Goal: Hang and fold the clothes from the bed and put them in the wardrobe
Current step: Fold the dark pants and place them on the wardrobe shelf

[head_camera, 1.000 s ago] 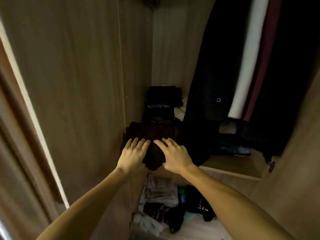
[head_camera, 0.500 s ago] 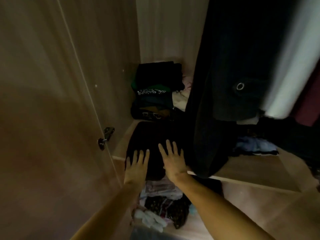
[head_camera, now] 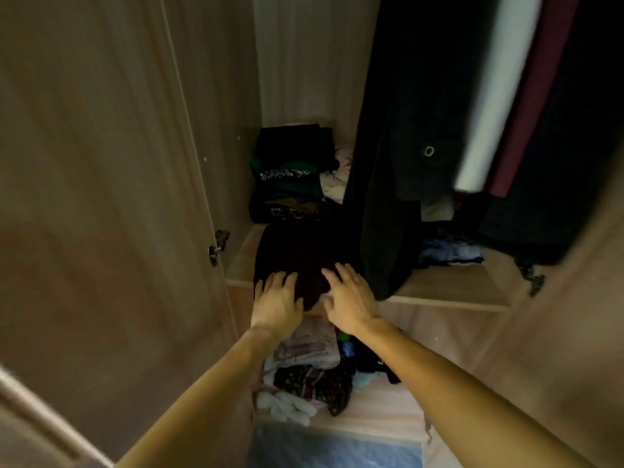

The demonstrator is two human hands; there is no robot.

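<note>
A dark folded garment [head_camera: 297,255] lies on the wardrobe shelf [head_camera: 449,292] at its left end, its near edge hanging slightly over the shelf front. My left hand [head_camera: 277,304] rests flat on the garment's near left corner, fingers spread. My right hand [head_camera: 349,297] lies flat on its near right part, fingers apart. Neither hand grips the cloth. Behind the garment stands a stack of dark folded clothes [head_camera: 292,173].
A black coat [head_camera: 398,163] hangs close to the right of my hands, beside white and maroon hanging clothes [head_camera: 496,96]. The open wardrobe door [head_camera: 101,197] with its hinge [head_camera: 217,246] stands left. A lower shelf holds several folded clothes [head_camera: 310,366].
The garment now lies farther back on the shelf, and both hands went from holding its near edge to lying flat on it. The camera has moved closer and lower.
</note>
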